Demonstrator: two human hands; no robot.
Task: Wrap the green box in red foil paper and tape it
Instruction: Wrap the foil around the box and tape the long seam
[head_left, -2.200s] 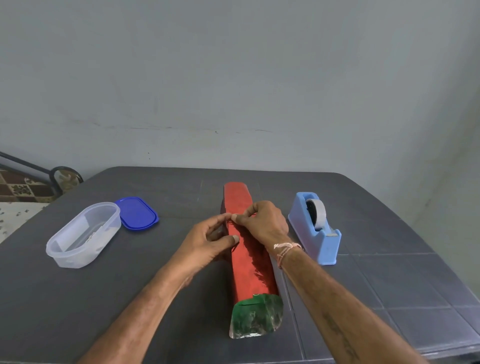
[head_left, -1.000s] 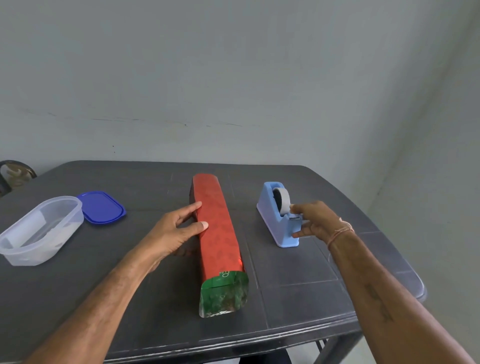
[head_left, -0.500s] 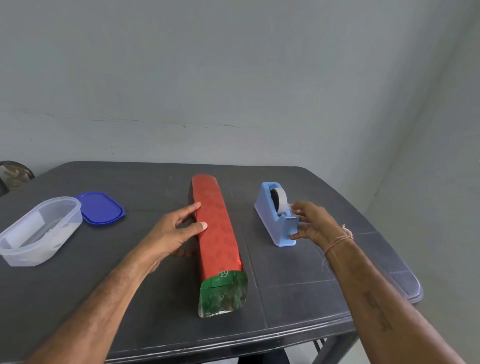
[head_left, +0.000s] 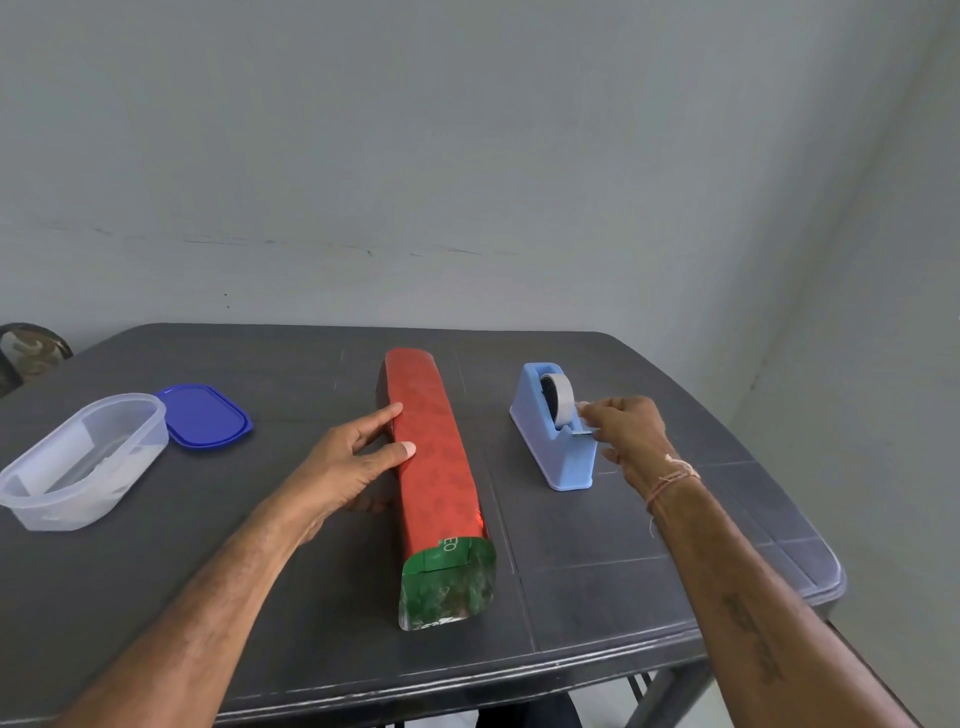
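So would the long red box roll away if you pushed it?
Probably not: the box looks flat-sided and lies flat on the table. Its shiny foil may feel slippery and crinkle. The left hand pressed against its side probably steadies it.

Dark object (head_left: 31, 353) partly beyond left edge

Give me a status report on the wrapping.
Left hand presses red foil against green box. Right hand pinches tape at dispenser. Container, lid far left, out of way.

A dark grey plastic table (head_left: 260, 597) stands against a plain pale grey wall (head_left: 467, 130) (faint scuff marks cross it).
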